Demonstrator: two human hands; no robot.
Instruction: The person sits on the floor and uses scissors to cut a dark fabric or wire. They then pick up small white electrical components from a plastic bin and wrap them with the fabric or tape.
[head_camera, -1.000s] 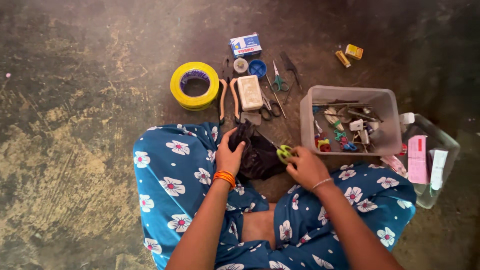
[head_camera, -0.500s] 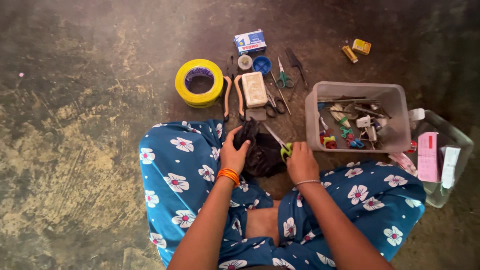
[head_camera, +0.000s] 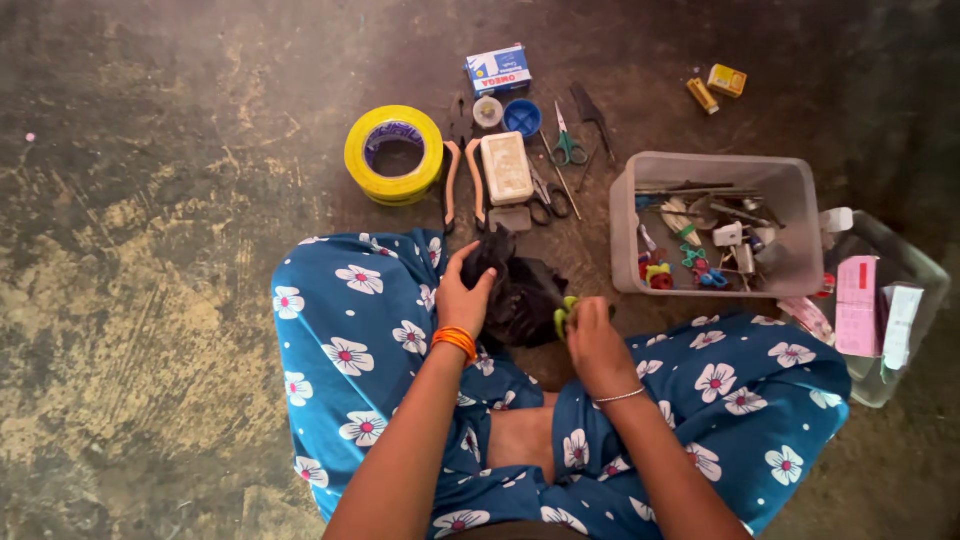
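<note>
Nearest the camera, the person sits cross-legged on the floor (head_camera: 150, 300) in blue flowered trousers, and a dark bundle of cloth (head_camera: 522, 298) lies on the lap between the knees. The left hand (head_camera: 465, 292) is closed on the bundle's left upper side, fingers curled over its top, an orange bangle at the wrist. The right hand (head_camera: 592, 335) sits just beside the bundle's right lower edge, closed around the green handles of small scissors (head_camera: 565, 316); the blades appear to point into the cloth, though they are mostly hidden. So the cloth lies directly between the two hands, touching both, its longer side running from upper left to lower right, and the left hand carries it while the right brings the tool to it.

Farther out on the floor lie a pair of orange-handled pliers (head_camera: 462, 185), a pale rectangular block (head_camera: 506, 166) and a roll of yellow tape (head_camera: 394, 154). To the right stands a clear plastic tub (head_camera: 790, 265) of small tools and clips. Beyond these are green-handled scissors (head_camera: 568, 145), a blue cap (head_camera: 521, 117) and a small blue and white box (head_camera: 499, 69) toward the far edge.
</note>
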